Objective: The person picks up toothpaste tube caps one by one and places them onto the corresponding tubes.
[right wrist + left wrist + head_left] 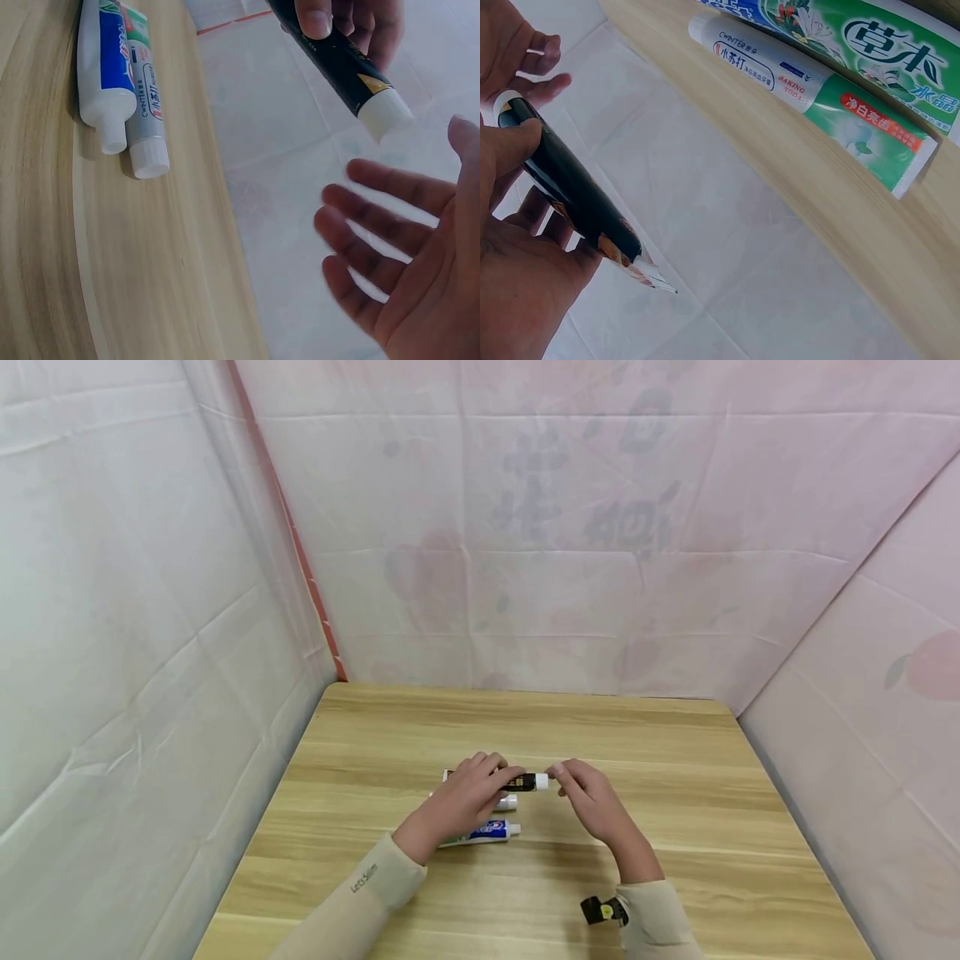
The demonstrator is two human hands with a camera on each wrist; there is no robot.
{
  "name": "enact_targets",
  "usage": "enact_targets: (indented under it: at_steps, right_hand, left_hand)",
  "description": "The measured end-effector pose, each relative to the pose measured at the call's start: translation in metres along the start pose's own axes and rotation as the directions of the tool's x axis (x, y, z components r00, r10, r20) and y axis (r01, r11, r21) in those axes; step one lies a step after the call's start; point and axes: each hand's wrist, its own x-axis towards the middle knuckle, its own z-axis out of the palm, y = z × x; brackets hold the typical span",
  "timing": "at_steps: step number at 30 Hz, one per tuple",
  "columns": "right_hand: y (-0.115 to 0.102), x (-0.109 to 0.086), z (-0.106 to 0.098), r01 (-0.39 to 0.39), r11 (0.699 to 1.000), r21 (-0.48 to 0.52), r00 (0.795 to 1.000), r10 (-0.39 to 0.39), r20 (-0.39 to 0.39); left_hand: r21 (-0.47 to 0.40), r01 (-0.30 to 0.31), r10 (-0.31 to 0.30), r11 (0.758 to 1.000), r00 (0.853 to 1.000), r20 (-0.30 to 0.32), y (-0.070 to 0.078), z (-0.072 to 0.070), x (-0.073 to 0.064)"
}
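A black toothpaste tube [519, 782] with a white cap [385, 114] is gripped by my left hand [465, 793], thumb along one side and fingers on the other. It is held above the table, cap end towards the right. My right hand [596, 797] is just beyond the cap; in the right wrist view its fingers [382, 236] are spread and apart from it. Below the left hand lie two more toothpaste tubes: a silver-and-green one [817, 105] and a larger blue-and-green one [885, 64]. In the head view the left hand partly covers both.
The wood-grain table [360, 735] has white fabric walls [555, 610] along its back and sides. A small black camera [600, 910] sits at the right wrist. Beige sleeves [375, 881] cover both forearms.
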Motion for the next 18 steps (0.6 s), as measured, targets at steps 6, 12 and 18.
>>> enact_targets:
  at_steps: [6,12,18]
  right_hand:
    - [-0.0021,-0.0028,-0.0025,0.104,0.994,0.023,0.995,-0.104,-0.008]
    - [-0.0032,-0.0037,-0.0017,0.181,0.983,0.013,0.984,-0.181,0.003]
    - [-0.0018,-0.0019,-0.0004,0.215,0.977,0.008,0.977,-0.215,0.012]
  left_hand:
    - [0.005,0.010,-0.010,1.000,1.000,0.011,0.0001,-0.0014,-0.0004]
    - [0.002,0.030,-0.030,1.000,0.999,0.040,-0.0010,0.0000,-0.0009]
    - [-0.009,0.043,-0.043,0.999,0.998,0.049,-0.0013,0.0002,-0.0006]
